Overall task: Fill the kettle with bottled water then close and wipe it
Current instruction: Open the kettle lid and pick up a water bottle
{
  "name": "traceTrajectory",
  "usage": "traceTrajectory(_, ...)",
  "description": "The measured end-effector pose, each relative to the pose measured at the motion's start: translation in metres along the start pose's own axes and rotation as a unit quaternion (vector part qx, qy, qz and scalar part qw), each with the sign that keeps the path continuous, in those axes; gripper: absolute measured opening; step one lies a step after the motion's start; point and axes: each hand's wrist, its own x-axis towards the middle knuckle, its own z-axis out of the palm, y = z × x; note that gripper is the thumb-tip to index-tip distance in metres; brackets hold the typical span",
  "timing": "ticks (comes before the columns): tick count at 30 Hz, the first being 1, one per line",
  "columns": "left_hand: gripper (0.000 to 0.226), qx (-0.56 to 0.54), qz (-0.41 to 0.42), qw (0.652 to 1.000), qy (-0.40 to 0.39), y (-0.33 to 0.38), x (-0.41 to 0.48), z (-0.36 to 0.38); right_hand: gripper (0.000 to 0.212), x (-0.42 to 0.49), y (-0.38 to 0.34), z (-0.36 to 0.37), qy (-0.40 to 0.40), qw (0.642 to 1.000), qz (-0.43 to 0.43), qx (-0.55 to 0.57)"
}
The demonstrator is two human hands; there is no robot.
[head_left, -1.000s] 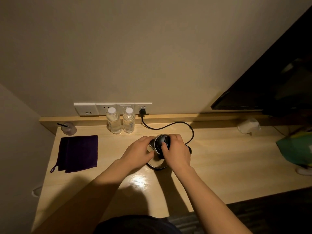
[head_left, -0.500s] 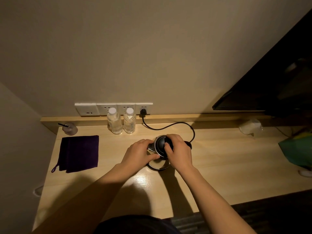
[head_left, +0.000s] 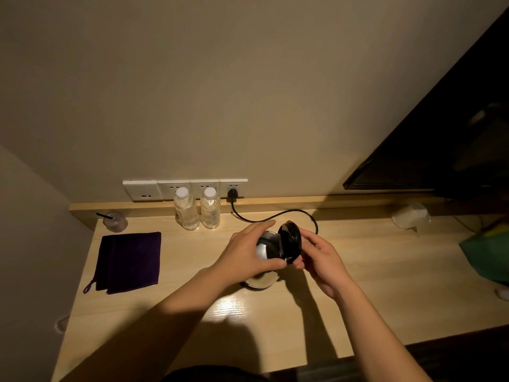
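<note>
A steel kettle (head_left: 263, 281) stands at the middle of the wooden desk (head_left: 358, 285). Its round black lid (head_left: 289, 242) is tipped up, nearly upright, over the open mouth. My left hand (head_left: 248, 250) wraps the kettle's left side. My right hand (head_left: 319, 253) is just right of the lid, fingertips at its lower edge by the handle. Two clear water bottles with white caps (head_left: 186, 209) (head_left: 210, 208) stand capped against the back ledge. A folded purple cloth (head_left: 129, 260) lies flat at the left.
A black cord (head_left: 275, 215) runs from a wall socket (head_left: 233, 192) to the kettle. A small jar with a black stick (head_left: 115, 221) sits back left. A crumpled clear wrapper (head_left: 410, 217) and a green bag (head_left: 487, 255) are at the right, below a dark screen (head_left: 440, 150).
The lid lay flat on the kettle under my right hand; it has swung up to nearly upright. My right hand moved off the top to the lid's right side.
</note>
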Motion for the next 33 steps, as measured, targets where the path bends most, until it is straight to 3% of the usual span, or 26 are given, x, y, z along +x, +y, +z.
traceTrajectory(4, 0.086, 0.0, 0.058, 0.998, -0.019, 0.034, 0.016, 0.016, 0.027, -0.003, 0.005, -0.009, 0.011, 0.999, 0.011, 0.028)
traceTrajectory(9, 0.077, 0.07, 0.066, 0.995, -0.007, 0.047, 0.03, 0.032, 0.027, -0.01, 0.005, -0.024, 0.058, 0.996, 0.024, 0.057)
traceTrajectory(14, 0.084, 0.095, 0.052, 0.994, -0.022, 0.05, 0.033, 0.026, 0.024, -0.019, -0.007, -0.034, 0.204, 0.97, -0.069, -0.109)
traceTrajectory(17, 0.094, 0.063, 0.007, 0.998, -0.004, 0.039, 0.021, 0.005, 0.022, -0.024, -0.023, -0.019, 0.23, 0.933, -0.173, -0.218)
traceTrajectory(21, 0.069, 0.022, -0.061, 0.981, 0.185, 0.0, -0.002, -0.053, 0.024, -0.029, -0.045, 0.033, 0.149, 0.88, -0.308, -0.33)
traceTrajectory(24, 0.063, 0.127, -0.137, 0.939, 0.289, -0.042, -0.004, -0.11, 0.042, -0.02, -0.047, 0.085, 0.05, 0.84, -0.34, -0.419)
traceTrajectory(26, 0.065, 0.178, -0.168, 0.931, 0.27, -0.07, 0.009, -0.142, 0.048, -0.006, -0.043, 0.119, -0.016, 0.812, -0.34, -0.474)
traceTrajectory(29, 0.054, 0.233, -0.167, 0.948, 0.136, -0.096, 0.032, -0.169, 0.048, 0.021, -0.031, 0.165, -0.078, 0.775, -0.34, -0.527)
traceTrajectory(33, 0.029, 0.257, -0.121, 0.957, 0.056, -0.111, 0.046, -0.173, 0.044, 0.055, -0.014, 0.206, -0.103, 0.763, -0.306, -0.561)
